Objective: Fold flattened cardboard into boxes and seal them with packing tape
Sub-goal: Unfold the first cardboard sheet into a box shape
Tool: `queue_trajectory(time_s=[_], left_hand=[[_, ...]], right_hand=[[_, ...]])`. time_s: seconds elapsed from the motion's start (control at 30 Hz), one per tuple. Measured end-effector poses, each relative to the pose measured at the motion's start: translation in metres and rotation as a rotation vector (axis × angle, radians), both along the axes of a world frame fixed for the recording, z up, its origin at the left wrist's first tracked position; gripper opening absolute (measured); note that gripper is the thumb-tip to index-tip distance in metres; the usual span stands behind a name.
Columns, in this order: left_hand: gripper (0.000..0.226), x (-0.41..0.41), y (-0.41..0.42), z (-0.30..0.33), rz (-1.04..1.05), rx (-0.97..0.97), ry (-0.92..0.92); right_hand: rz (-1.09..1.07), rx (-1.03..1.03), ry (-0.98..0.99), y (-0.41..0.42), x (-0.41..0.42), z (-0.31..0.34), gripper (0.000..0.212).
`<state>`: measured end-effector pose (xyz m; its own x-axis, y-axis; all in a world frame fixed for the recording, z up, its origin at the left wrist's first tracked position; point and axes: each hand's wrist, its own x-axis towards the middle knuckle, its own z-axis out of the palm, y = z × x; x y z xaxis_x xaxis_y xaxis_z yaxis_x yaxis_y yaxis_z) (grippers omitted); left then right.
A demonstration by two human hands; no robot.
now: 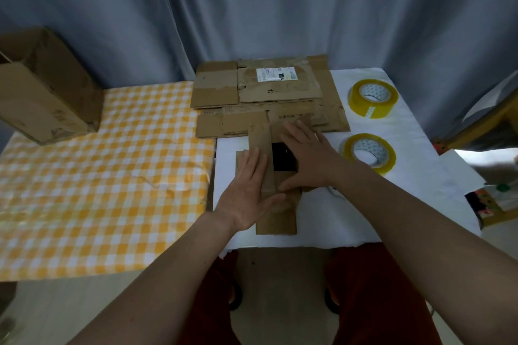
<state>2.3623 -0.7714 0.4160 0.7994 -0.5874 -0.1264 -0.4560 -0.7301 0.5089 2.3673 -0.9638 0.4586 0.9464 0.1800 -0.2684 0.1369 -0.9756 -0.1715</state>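
Small box: on the white table, flaps half folded, dark hole showing, no tape yet.
Left hand: flat, pressing the left flap.
Right hand: flat, pressing the right flap.
Done box: far left on the checked cloth.
Flat cardboard pile: waiting behind, touching the small box.
Tape rolls: right, untouched; nothing blocks them.

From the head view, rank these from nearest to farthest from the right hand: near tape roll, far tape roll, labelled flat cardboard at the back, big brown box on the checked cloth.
1. Near tape roll: just right of the right hand.
2. Far tape roll: right and farther back.
3. Labelled flat cardboard: behind the hand, too close to the far roll to rank firmly.
4. Big brown box: far left.
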Motion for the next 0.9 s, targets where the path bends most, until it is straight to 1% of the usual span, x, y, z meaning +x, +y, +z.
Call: queue_trajectory(time_s=[0.03,0.07,0.1,0.17,0.2,0.23,0.27,0.3,0.37,0.4,0.43,0.5,0.57,0.63,0.7,0.73,0.77,0.8,0.87,0.9], left_hand=[[0.091,0.0,0.0,-0.002,0.015,-0.008,0.018],[0.091,-0.001,-0.001,-0.002,0.03,-0.011,0.035],[0.09,-0.002,-0.001,-0.002,0.045,-0.011,0.051],[0.089,-0.004,-0.003,-0.001,0.084,-0.01,0.094],[0.089,-0.004,-0.003,-0.001,0.101,-0.01,0.115],[0.09,-0.003,-0.003,-0.002,0.108,-0.002,0.134],[0.09,-0.003,-0.003,-0.004,0.107,0.006,0.151],[0.09,-0.002,-0.003,-0.004,0.1,0.006,0.167],[0.09,-0.001,-0.002,-0.004,0.091,-0.023,0.207],[0.09,0.0,-0.001,-0.003,0.09,-0.04,0.227],[0.09,0.0,-0.001,-0.003,0.089,-0.048,0.243],[0.09,0.0,-0.003,-0.002,0.086,-0.055,0.253],[0.089,-0.002,-0.007,0.001,0.089,-0.054,0.254],[0.09,-0.005,-0.009,0.004,0.101,-0.059,0.281],[0.092,-0.007,-0.007,0.005,0.112,-0.068,0.341],[0.089,-0.007,-0.006,0.007,0.11,-0.064,0.342],[0.081,-0.006,-0.004,0.011,0.112,-0.045,0.301],[0.07,-0.002,-0.002,0.015,0.127,-0.011,0.215],[0.052,0.016,0.0,0.027,0.17,0.065,-0.034],[0.051,0.028,-0.001,0.032,0.158,0.098,-0.134]], right_hand=[[-0.039,0.123,-0.065,0.001,-0.004,-0.001,0.114],[-0.115,0.318,-0.139,0.004,-0.01,0.0,0.105],[-0.245,0.58,-0.208,0.008,-0.015,0.0,0.089],[-0.617,1.08,-0.286,0.016,-0.021,0.0,0.056],[-0.789,1.221,-0.313,0.02,-0.024,-0.001,0.048],[-0.902,1.257,-0.32,0.022,-0.028,-0.004,0.044],[-0.96,1.242,-0.296,0.026,-0.033,-0.005,0.041],[-0.96,1.23,-0.249,0.029,-0.036,-0.007,0.037],[-0.86,1.334,-0.103,0.035,-0.042,-0.008,0.033],[-0.806,1.383,-0.041,0.039,-0.045,-0.005,0.036],[-0.746,1.36,-0.025,0.042,-0.045,-0.009,0.041],[-0.688,1.235,-0.102,0.045,-0.044,-0.019,0.04],[-0.666,1.171,-0.164,0.051,-0.047,-0.027,0.052],[-0.664,1.181,-0.134,0.055,-0.05,-0.031,0.061],[-0.692,1.178,-0.083,0.052,-0.049,-0.031,0.064],[-0.722,1.196,-0.04,0.048,-0.048,-0.03,0.066],[-0.769,1.231,0.019,0.044,-0.046,-0.028,0.069],[-0.809,1.28,0.074,0.04,-0.046,-0.027,0.07],[-0.826,1.306,0.124,0.034,-0.046,-0.025,0.061],[-0.815,1.293,0.135,0.032,-0.046,-0.023,0.055]])
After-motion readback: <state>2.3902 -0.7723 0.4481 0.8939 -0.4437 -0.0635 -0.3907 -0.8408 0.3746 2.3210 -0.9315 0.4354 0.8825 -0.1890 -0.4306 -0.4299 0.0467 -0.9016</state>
